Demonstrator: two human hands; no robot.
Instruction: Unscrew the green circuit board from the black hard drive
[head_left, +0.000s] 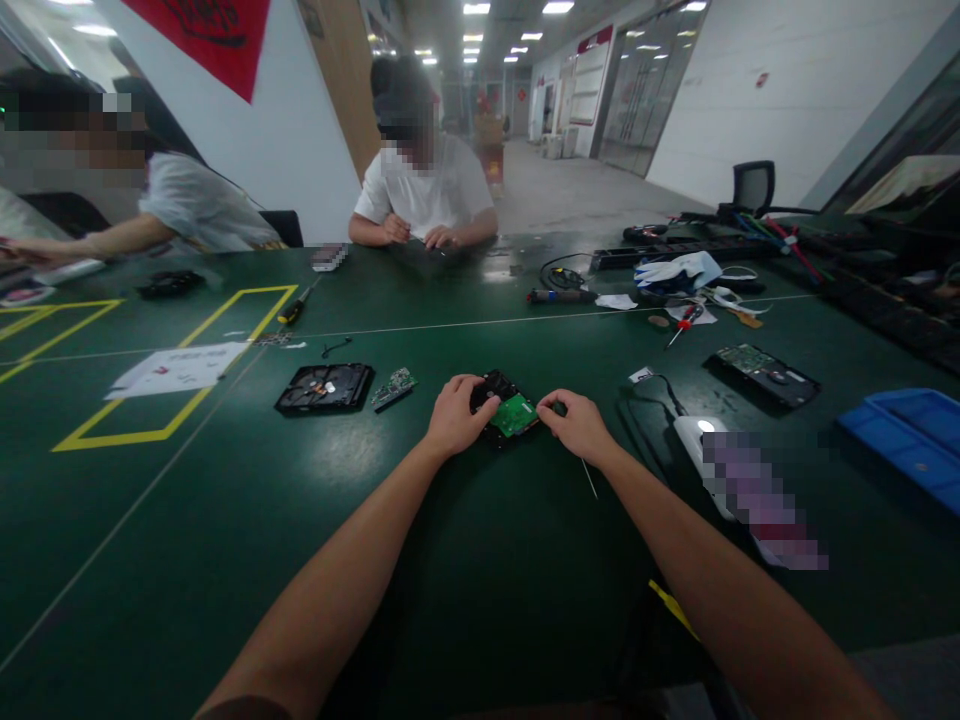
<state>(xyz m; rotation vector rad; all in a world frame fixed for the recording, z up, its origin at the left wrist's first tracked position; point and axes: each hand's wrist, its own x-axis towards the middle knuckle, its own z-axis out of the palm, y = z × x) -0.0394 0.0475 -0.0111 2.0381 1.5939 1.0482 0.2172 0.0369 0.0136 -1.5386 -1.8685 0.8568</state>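
Note:
In front of me on the green table lies a small opened hard drive (516, 414) with a green circuit board facing up. My left hand (459, 416) is closed around its left side, thumb resting near the board. At the drive's right edge, the fingertips of my right hand (574, 424) are pinched together. A thin metal shaft (591, 480) juts out below that palm, in line with a dark bit between the fingers; it looks like a screwdriver, its handle mostly hidden. Left of the drive are a loose circuit board (394, 388) and a black hard drive (324, 388).
To the right lie another hard drive (765, 376), a white device with a cable (701, 455) and a blue tray (904, 440). Farther back are a red screwdriver (684, 322), gloves (679, 271) and a yellow-black screwdriver (295, 308). A person (424, 190) sits opposite; another (195, 205) is at left.

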